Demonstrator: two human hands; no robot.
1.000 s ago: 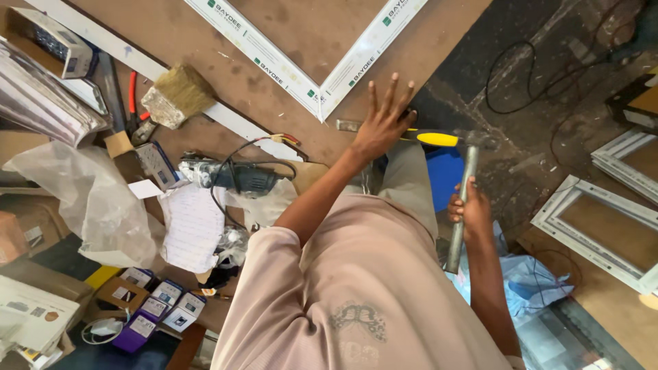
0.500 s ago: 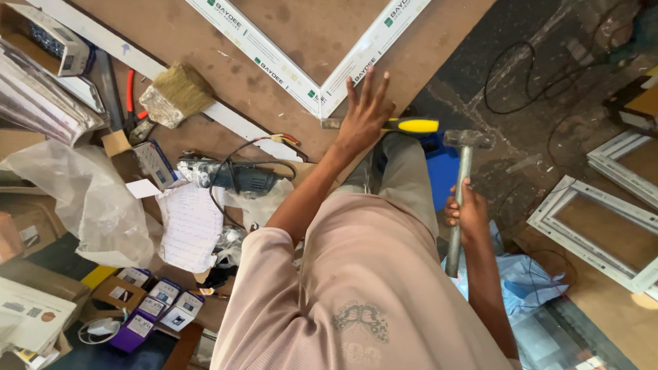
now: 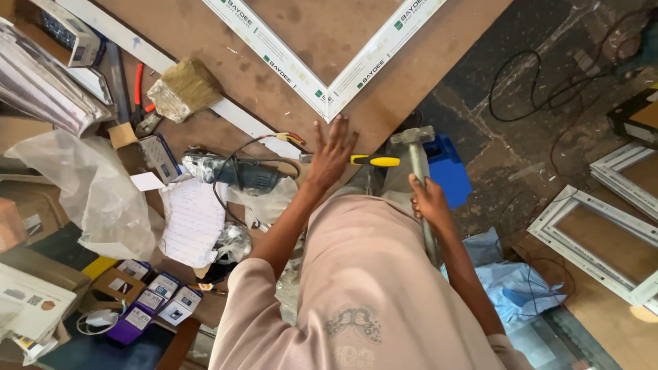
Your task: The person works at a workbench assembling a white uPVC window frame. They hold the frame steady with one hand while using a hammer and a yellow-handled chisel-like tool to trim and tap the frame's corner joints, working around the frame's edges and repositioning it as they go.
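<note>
On the far left of the workbench (image 3: 439, 82) a crumpled clear plastic bag (image 3: 96, 192) is seen, and beside it a sheet of lined paper (image 3: 194, 223). Above them a wide brush (image 3: 184, 88) lies on a white strip (image 3: 205, 89), and a dark power tool (image 3: 236, 173) with its cable is placed near the middle.

The left hand (image 3: 332, 154) is laid flat with the fingers spread, just below the mitred corner of the white frame (image 3: 327, 103); whether it is pressed down on the board cannot be told. Just beside it a yellow-handled tool (image 3: 373, 161) lies at the bench edge.

The hammer (image 3: 417, 171) is held upright by the right hand (image 3: 428, 202), which is closed around the handle about halfway down; the head is above the bench edge, to the right of the corner.

For a good strike at the joint, it is judged that the frame should be kept steady by the flat hand, and the fingers should be kept well away from the corner. The handle would be better gripped lower, so that light and controlled taps are given. The white profile is probably marked easily, so hard blows should be avoided.

On the right, on the floor, a second white frame (image 3: 596, 240) is lying.
</note>
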